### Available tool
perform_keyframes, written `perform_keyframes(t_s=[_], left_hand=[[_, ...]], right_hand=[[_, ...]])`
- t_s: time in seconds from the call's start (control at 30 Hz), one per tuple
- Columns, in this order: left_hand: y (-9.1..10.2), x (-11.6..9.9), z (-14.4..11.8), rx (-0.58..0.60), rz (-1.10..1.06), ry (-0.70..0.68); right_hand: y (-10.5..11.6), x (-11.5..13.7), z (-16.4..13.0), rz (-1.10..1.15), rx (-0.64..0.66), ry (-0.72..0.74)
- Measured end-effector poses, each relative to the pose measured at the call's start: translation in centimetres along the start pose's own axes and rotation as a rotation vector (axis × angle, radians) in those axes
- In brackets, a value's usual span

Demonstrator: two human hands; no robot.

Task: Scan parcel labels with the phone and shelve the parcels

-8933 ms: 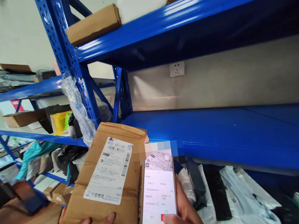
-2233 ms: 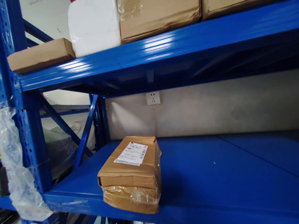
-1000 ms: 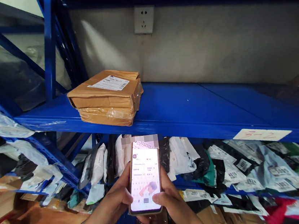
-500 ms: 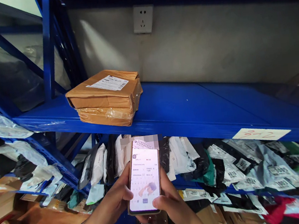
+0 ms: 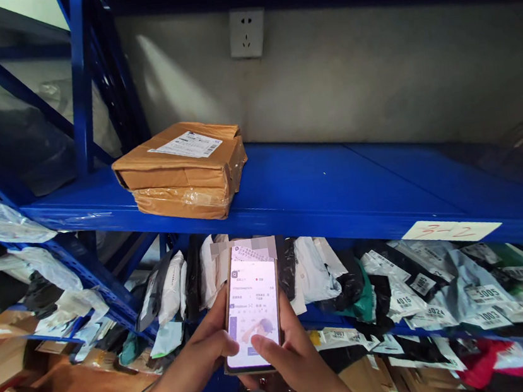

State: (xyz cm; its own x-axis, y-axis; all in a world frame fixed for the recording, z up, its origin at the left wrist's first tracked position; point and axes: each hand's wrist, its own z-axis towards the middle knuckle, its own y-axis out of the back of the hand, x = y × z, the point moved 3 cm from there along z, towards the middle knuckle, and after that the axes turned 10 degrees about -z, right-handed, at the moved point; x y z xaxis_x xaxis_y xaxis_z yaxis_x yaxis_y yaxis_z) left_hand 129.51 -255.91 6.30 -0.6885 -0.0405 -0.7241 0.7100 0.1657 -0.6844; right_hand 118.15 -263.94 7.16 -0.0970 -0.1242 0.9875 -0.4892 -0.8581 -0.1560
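Both my hands grip phone (image 5: 253,311): L hand (image 5: 203,354) cradles, R hand (image 5: 286,358) thumb taps. Risk: mis-tap; loose grip, phone drops.

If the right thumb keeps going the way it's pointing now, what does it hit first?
The right hand has its thumb aimed left and slightly up across the phone, tip at the lower screen. Straight on, it probably meets the screen itself, then the left hand at the phone's left edge. Depth is unclear.

Blue shelf (image 5: 337,193): brown parcel (image 5: 182,171) flat at left end.
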Motion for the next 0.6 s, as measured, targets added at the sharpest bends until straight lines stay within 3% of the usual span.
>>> perform_keyframes(t_s=[0.13,0.37,0.6], left_hand=[[0.1,0.2,0.1,-0.055,-0.010,-0.007],[-0.4,-0.1,0.5,-0.071,-0.002,-0.102],[-0.9,-0.2,0.4,0.016,-0.030,-0.104]], right_hand=[[0.1,-0.6,0.1,0.032,0.056,0.007],[0.3,-1.3,0.1,-0.011,0.042,0.037],[0.2,-0.3,-0.2,0.038,0.011,0.001]])
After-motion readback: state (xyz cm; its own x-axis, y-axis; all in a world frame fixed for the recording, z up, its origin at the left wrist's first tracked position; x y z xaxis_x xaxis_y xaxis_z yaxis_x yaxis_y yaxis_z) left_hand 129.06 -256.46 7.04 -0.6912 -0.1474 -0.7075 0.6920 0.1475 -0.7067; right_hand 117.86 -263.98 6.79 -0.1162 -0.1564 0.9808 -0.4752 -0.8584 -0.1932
